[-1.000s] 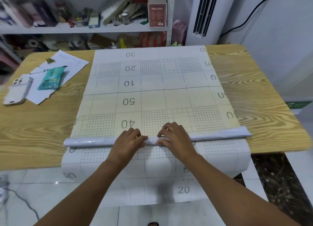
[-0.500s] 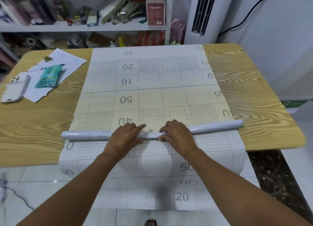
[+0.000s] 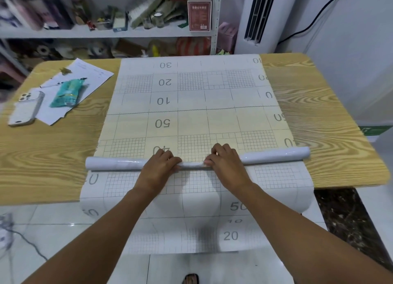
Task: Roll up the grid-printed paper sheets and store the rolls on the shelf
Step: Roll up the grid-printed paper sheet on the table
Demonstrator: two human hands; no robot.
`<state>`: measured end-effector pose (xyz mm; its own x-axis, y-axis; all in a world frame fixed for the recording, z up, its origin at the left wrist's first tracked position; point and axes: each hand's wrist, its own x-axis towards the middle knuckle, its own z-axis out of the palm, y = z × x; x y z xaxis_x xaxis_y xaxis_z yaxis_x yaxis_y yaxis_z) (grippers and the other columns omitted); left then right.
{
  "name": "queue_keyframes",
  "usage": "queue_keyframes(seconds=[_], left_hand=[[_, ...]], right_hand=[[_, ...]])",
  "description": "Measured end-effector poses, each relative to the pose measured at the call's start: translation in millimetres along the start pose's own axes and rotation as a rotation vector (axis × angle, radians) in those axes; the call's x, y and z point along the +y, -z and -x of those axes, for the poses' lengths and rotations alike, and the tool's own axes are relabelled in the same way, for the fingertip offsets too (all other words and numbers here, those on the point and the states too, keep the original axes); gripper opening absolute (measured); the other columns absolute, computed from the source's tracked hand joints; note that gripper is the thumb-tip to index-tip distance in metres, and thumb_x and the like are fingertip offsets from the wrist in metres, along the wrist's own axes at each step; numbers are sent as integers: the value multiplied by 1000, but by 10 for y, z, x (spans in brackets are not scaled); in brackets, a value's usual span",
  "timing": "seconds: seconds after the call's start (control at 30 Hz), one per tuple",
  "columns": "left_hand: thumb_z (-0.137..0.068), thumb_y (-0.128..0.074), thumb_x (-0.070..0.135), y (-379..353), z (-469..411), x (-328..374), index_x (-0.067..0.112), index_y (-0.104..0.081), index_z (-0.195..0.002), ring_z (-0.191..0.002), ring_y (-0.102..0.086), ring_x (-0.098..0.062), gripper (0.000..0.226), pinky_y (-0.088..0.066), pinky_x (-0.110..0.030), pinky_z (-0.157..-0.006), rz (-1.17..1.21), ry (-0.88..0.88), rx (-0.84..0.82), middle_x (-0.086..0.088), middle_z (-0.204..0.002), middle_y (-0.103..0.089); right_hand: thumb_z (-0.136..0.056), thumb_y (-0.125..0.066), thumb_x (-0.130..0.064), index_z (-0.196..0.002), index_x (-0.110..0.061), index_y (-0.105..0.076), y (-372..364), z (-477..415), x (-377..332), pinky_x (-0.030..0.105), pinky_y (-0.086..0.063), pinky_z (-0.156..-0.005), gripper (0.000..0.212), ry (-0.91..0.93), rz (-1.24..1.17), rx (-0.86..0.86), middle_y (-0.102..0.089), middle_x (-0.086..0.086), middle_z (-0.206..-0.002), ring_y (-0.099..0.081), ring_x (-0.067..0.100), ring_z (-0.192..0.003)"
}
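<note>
Rolling step, mid-way. Both hands on the roll [image 3: 195, 161], which lies crosswise on the sheet [image 3: 191, 113] near the table's [image 3: 53, 156] front edge. Left hand [image 3: 158, 166] grips just left of the roll's middle, fingers curled over the top and clamped on the roll. Right hand [image 3: 226, 163] just right of middle, fingers bent and also pressed around the roll. Small gap of bare roll between the two hands.

Sheet runs flat from the roll to the table's far edge; the near part hangs off the front edge toward the floor. So a lot of paper is unrolled on both sides of the roll; which way it winds I can't tell for sure.

Phone [image 3: 26, 108], teal packet [image 3: 66, 93] and loose papers [image 3: 85, 79] sit at far left, well apart from the sheet. Shelf [image 3: 106, 31] behind the table, cluttered.

Next move likely calls for even turning with both hands so the ends stay aligned; the right end already looks slightly further forward than the left, risk of a cone. Storing not yet started.
</note>
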<state>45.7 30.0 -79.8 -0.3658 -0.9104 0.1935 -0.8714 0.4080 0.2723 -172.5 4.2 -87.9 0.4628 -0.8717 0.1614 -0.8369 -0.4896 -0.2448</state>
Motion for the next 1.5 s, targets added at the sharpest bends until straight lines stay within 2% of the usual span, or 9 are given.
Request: queue_keyframes(seconds=[0.1, 0.23, 0.53, 0.8, 1.0, 1.13, 1.3, 1.4, 1.5], left_hand=[[-68, -76, -2, -15, 6, -25, 9, -66, -94, -72, -55, -26, 30, -49, -33, -53, -7, 35, -7, -7, -77, -62], [-75, -69, -3, -14, 3, -5, 10, -62, -105, -82, -55, -28, 34, -47, -35, -56, -1, 103, 25, -8, -84, -64], [-74, -73, 6, -5, -13, -40, 10, -67, -89, -70, -55, -29, 16, -43, -34, -54, -4, 88, 18, -8, -71, -63], [-64, -82, 16, 49, -46, -100, 11, -68, -96, -80, -57, -29, 35, -48, -34, -60, -68, 58, -39, -11, -92, -62], [-59, -85, 12, 38, -121, -156, 10, -69, -90, -67, -56, -25, 35, -46, -31, -56, -147, -22, -55, -7, -77, -60], [-60, -84, 14, 61, -133, -157, 10, -69, -92, -62, -58, -23, 36, -44, -26, -49, -125, -17, -74, -4, -72, -62], [-74, -75, 15, 149, -166, -104, 14, -63, -102, -75, -59, -24, 31, -35, -26, -55, -71, 80, -100, -4, -80, -66], [-90, -56, 25, 194, -223, -79, 18, -49, -121, -95, -55, -21, 33, -38, -28, -66, -26, 195, -144, -3, -100, -64], [-92, -51, 21, 236, -265, -92, 21, -43, -125, -97, -55, -21, 33, -40, -27, -71, -34, 253, -194, -5, -107, -60]], right_hand=[[-83, -65, -36, -106, -13, -67, 39, 33, 31, 37, -43, -80, 32, 6, -42, -70, -57, 5, -103, -50, 25, -94], [-85, -66, -26, -123, -12, -56, 82, 38, 14, 35, -40, -90, 41, -59, -188, -81, -55, 6, -115, -48, 23, -103], [-84, -67, -13, -94, -4, -67, 69, 30, -11, 26, -39, -66, 14, -98, -245, -6, -62, 7, -101, -59, 25, -82], [-87, -62, -5, -93, -2, -68, 31, -106, 7, 25, -40, -69, 10, -130, -206, -14, -59, 7, -104, -60, 24, -82], [-73, -77, -7, -78, -10, -72, -34, -156, 25, 34, -46, -69, 7, -97, -75, 69, -64, 6, -93, -57, 27, -82], [-73, -78, -12, -82, -13, -72, -3, -155, 44, 34, -44, -67, 11, -99, -55, 42, -62, 6, -91, -57, 27, -80], [-81, -70, -25, -127, -19, -52, 114, -102, 9, 30, -42, -83, 50, -156, -182, -72, -53, 0, -120, -50, 19, -103], [-83, -67, -18, -118, -17, -56, 194, -136, -21, 26, -43, -68, 36, -193, -185, -63, -52, -2, -118, -55, 16, -94], [-87, -63, -20, -113, -13, -62, 236, -162, -24, 30, -47, -68, 27, -178, -161, -109, -53, -1, -116, -57, 18, -89]])
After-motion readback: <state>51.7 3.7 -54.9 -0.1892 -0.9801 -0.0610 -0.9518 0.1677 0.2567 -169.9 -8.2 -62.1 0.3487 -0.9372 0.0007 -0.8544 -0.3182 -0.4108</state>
